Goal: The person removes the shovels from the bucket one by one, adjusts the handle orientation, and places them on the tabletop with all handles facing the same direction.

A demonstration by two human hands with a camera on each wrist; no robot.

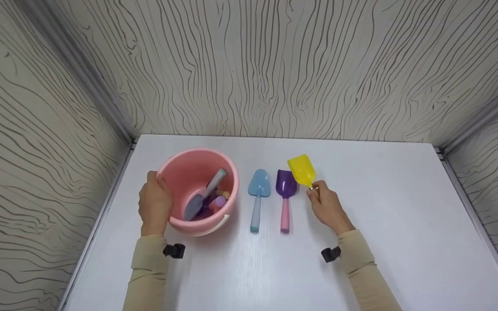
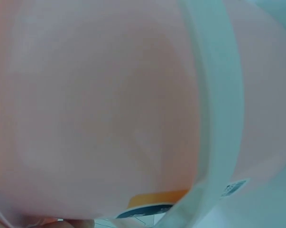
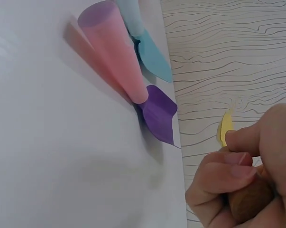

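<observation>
My left hand [image 1: 154, 204] grips the rim of a pink bucket [image 1: 201, 154] at its left side, the bucket tilted on the table. Inside it lie a grey-blue toy shovel [image 1: 194, 206] and several small toys, partly hidden. My right hand [image 1: 327, 204] holds a yellow toy shovel [image 1: 302, 169] by its handle, whose brown end [image 3: 251, 202] shows in the right wrist view. The yellow blade is above the table, near a purple shovel [image 1: 286, 185] with a pink handle. Left of that lies a light blue trowel [image 1: 259, 183]. The bucket's side [image 2: 109, 104] fills the left wrist view.
The white table [image 1: 404, 216] carries all of these things. Patterned walls [image 1: 257, 69] stand behind it and on both sides. The bucket's white carrying handle [image 1: 214, 227] hangs down its front.
</observation>
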